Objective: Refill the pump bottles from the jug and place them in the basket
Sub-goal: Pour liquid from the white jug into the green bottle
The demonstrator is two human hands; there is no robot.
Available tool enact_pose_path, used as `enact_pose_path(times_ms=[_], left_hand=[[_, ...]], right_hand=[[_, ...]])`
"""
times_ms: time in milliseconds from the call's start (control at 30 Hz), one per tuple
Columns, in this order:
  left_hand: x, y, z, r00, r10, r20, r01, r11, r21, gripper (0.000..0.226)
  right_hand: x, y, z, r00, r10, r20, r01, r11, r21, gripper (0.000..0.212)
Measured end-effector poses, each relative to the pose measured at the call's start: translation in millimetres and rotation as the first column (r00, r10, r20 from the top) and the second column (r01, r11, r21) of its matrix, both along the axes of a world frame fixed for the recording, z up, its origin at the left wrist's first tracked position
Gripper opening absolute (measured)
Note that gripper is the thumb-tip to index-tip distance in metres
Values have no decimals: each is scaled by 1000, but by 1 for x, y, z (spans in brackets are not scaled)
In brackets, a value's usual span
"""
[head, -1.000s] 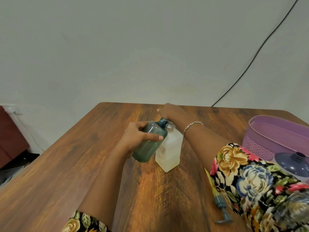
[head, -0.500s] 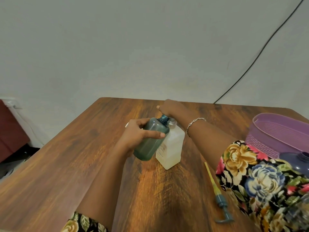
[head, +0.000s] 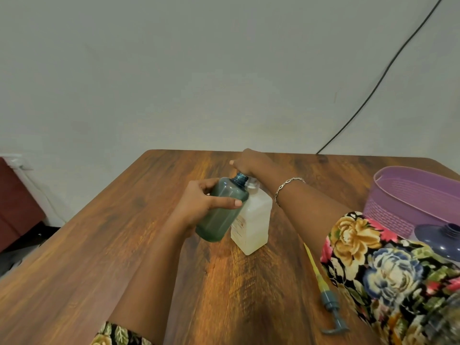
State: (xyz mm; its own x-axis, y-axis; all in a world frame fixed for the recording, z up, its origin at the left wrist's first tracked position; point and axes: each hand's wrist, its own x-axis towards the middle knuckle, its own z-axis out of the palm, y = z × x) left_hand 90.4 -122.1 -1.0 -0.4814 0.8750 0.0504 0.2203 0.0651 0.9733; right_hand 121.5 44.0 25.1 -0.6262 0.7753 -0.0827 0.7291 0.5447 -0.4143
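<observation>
My left hand [head: 199, 202] grips a teal bottle [head: 221, 212] with no pump, tilted so its open neck leans right against a white translucent jug [head: 252, 220]. The jug stands on the wooden table [head: 124, 245]. At the jug's top, my right hand [head: 249, 161] holds its cap or neck; the fingers hide that part. The teal pump head with its yellow tube [head: 323, 287] lies on the table at the right. A purple basket [head: 413, 195] stands at the right edge.
A dark blue-purple bottle [head: 443, 237] with an open neck sits in front of the basket, partly behind my floral sleeve. A black cable runs down the wall to the table's far edge. A dark red cabinet stands left of the table.
Both hands, the teal bottle and the jug keep nearly the same pose. Only my head camera has shifted slightly.
</observation>
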Motion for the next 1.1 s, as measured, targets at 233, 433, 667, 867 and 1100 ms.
enact_pose_path(times_ms=[233, 433, 667, 867, 1100], left_hand=[[0, -1, 2, 1000, 11, -29, -12, 1000, -2, 40], [0, -2, 8, 999, 9, -37, -9, 1000, 14, 43], [2, 1, -3, 999, 27, -29, -28, 999, -22, 34], [0, -1, 1, 999, 24, -25, -24, 1000, -11, 43], [-1, 1, 2, 1000, 12, -6, -12, 1000, -1, 45]], right_hand=[[4, -7, 5, 1000, 2, -7, -1, 1000, 22, 27], [10, -11, 18, 998, 53, -17, -54, 999, -10, 33], [7, -9, 6, 998, 10, 66, -11, 1000, 7, 23], [8, -13, 10, 999, -35, 19, 35, 999, 4, 21], [12, -12, 12, 1000, -20, -20, 20, 999, 37, 20]])
